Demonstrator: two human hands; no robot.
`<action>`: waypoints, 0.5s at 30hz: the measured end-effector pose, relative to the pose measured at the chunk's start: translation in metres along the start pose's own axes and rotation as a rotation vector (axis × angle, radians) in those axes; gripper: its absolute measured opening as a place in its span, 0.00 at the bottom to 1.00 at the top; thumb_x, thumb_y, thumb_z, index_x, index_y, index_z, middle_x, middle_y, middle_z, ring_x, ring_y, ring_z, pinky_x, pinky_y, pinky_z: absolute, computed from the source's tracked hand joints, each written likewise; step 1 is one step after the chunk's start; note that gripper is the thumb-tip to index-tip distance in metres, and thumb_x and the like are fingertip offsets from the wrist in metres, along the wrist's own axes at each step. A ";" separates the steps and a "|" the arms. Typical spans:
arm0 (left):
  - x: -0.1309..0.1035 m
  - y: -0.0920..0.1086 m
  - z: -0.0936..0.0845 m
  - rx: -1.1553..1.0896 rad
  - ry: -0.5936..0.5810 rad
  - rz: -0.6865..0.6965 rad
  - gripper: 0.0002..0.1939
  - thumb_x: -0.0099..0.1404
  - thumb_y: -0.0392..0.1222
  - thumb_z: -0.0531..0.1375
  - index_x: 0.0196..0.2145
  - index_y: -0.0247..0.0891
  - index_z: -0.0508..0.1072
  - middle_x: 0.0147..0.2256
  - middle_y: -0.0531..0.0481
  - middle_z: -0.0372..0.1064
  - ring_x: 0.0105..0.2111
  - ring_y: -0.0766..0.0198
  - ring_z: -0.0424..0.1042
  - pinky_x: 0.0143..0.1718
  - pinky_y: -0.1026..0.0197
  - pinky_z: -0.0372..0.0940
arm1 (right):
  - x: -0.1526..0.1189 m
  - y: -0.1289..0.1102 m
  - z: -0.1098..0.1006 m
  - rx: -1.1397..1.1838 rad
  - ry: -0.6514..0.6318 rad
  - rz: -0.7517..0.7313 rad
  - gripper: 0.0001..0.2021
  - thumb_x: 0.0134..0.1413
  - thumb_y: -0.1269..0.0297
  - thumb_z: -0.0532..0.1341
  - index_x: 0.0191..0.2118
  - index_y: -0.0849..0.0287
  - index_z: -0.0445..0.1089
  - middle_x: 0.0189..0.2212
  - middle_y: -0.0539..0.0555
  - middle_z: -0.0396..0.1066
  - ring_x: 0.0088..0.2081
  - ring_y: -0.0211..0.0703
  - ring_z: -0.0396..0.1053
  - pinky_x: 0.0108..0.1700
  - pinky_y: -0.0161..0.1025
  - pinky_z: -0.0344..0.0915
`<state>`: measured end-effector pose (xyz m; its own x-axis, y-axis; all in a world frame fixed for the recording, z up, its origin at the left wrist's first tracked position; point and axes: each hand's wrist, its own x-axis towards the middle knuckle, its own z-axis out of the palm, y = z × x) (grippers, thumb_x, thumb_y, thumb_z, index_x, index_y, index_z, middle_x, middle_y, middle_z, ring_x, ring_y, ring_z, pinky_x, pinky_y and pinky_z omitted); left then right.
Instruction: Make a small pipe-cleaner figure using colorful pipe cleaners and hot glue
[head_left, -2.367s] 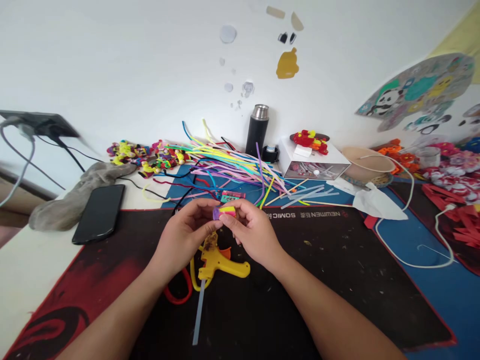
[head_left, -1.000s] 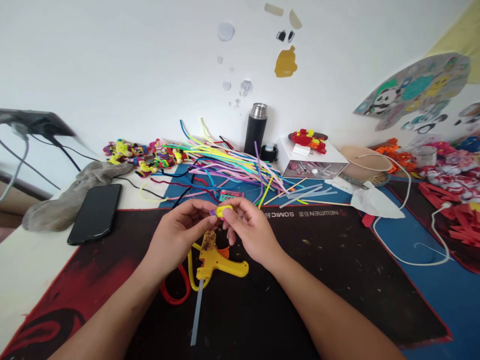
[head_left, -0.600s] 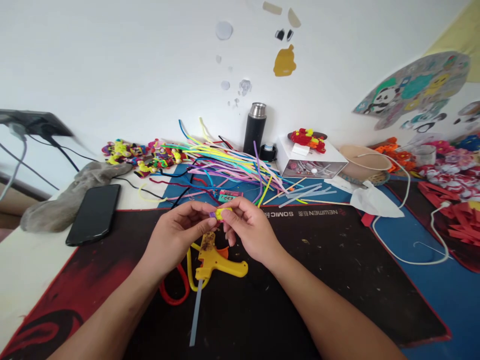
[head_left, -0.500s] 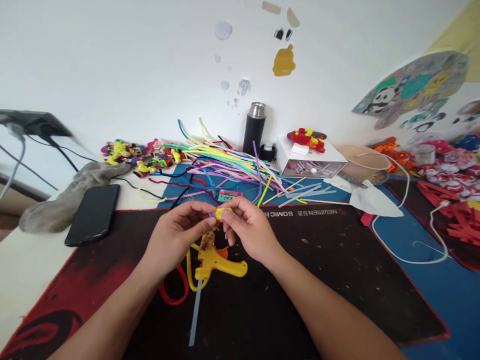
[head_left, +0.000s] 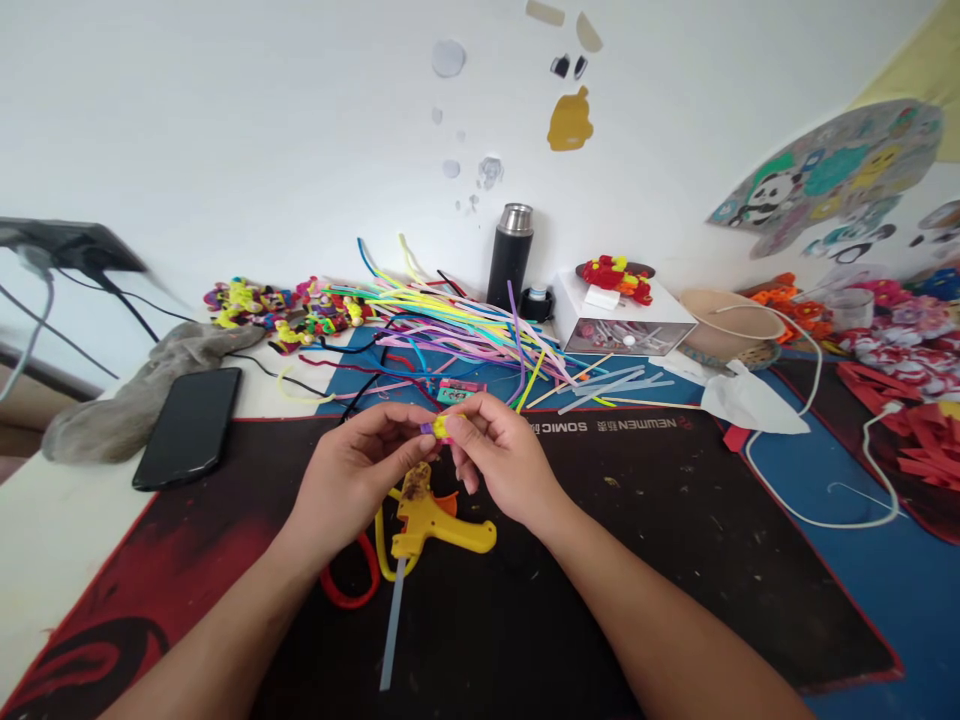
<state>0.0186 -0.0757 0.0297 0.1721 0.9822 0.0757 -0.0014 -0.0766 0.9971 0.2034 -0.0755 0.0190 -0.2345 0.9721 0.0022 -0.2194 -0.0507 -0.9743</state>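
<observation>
Between my two hands is a small yellow, purple and pink pipe-cleaner figure (head_left: 441, 427). The fingertips of my left hand (head_left: 360, 462) pinch its purple end. My right hand (head_left: 495, 450) grips the yellow end with thumb and fingers, hiding part of it. Just below them a yellow glue gun (head_left: 444, 527) lies on the black desk mat (head_left: 495, 640), with a clear glue stick (head_left: 393, 625) poking out of its back. Beside it, partly behind my left wrist, show the red loop handle (head_left: 351, 590) and a yellow loop (head_left: 382, 550).
Behind my hands lies a heap of coloured pipe cleaners (head_left: 450, 320), with finished small figures (head_left: 244, 300) to its left. A black thermos (head_left: 511, 255) stands by a white box (head_left: 626, 325). At left lies a phone (head_left: 187, 425); at right, a white cable (head_left: 817, 522) and beige bowl (head_left: 727, 318).
Both hands stay nearly in place with the small figure still pinched between them. The whole view has shifted very slightly; nothing else has visibly moved.
</observation>
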 end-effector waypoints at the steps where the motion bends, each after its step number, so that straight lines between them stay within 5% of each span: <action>1: 0.000 0.000 0.000 -0.006 -0.003 0.000 0.17 0.60 0.52 0.77 0.41 0.40 0.83 0.37 0.45 0.84 0.37 0.54 0.83 0.42 0.54 0.80 | 0.000 0.000 0.000 0.000 0.001 -0.001 0.15 0.64 0.49 0.67 0.39 0.55 0.70 0.22 0.42 0.67 0.16 0.31 0.62 0.19 0.30 0.58; 15: 0.006 -0.006 -0.003 -0.153 -0.065 -0.114 0.18 0.62 0.50 0.76 0.44 0.40 0.81 0.38 0.47 0.83 0.38 0.58 0.82 0.44 0.58 0.77 | 0.000 0.003 0.002 -0.025 0.032 -0.029 0.16 0.64 0.48 0.68 0.41 0.56 0.71 0.23 0.42 0.67 0.16 0.30 0.61 0.18 0.30 0.57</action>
<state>0.0170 -0.0690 0.0243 0.2427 0.9695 -0.0341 -0.1270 0.0666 0.9897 0.2010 -0.0760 0.0163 -0.1976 0.9800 0.0236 -0.2017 -0.0171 -0.9793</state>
